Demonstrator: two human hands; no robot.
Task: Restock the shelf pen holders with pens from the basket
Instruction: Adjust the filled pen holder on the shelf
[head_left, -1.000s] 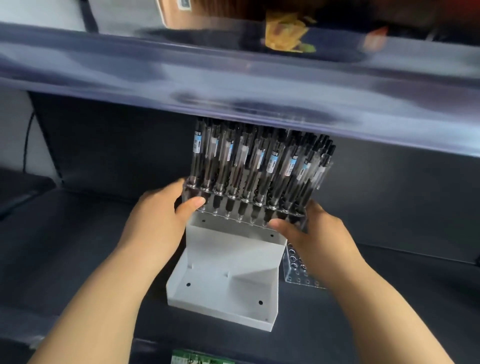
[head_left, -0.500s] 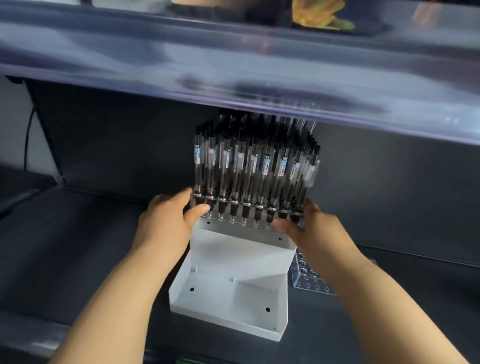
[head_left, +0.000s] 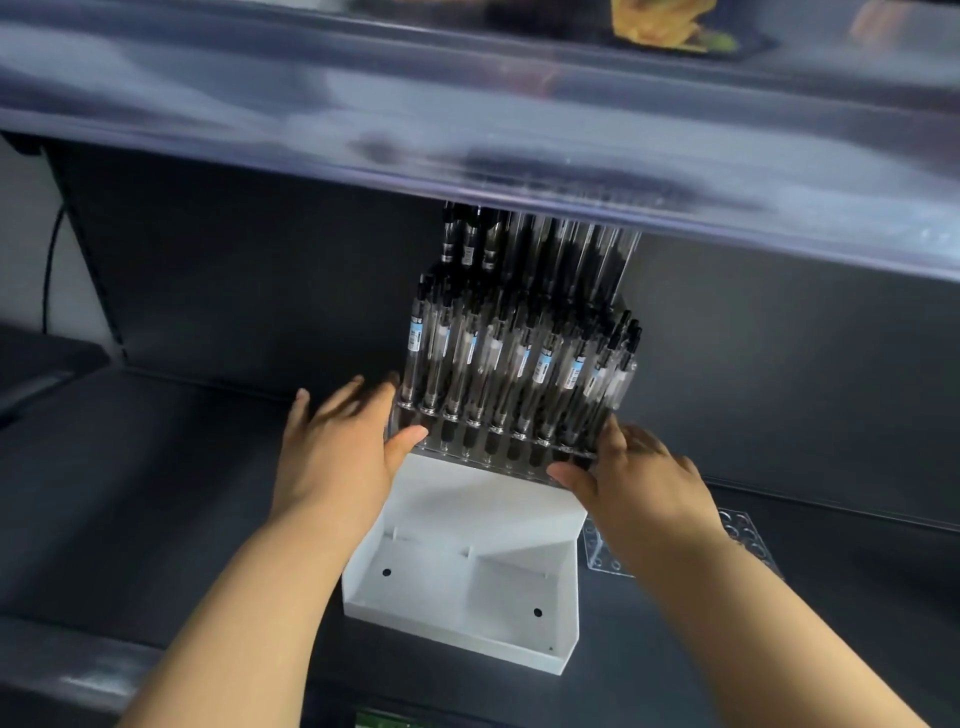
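Observation:
A clear acrylic pen holder packed with several black-tipped clear pens sits on top of a white stepped stand on the dark shelf. My left hand is at the holder's left end, fingers spread and straight, with the thumb touching its front corner. My right hand pinches the holder's right end, thumb along the front edge and fingers at the side. The tallest pens at the back reach up behind the upper shelf's edge. No basket is in view.
The glossy front edge of the upper shelf hangs low over the pens. An empty clear holder with round holes lies flat to the right of the stand, partly under my right forearm. A green object peeks in at the bottom edge.
The holder has gone further back and now rests on the stand's top. My left hand's fingers have uncurled and spread away from it.

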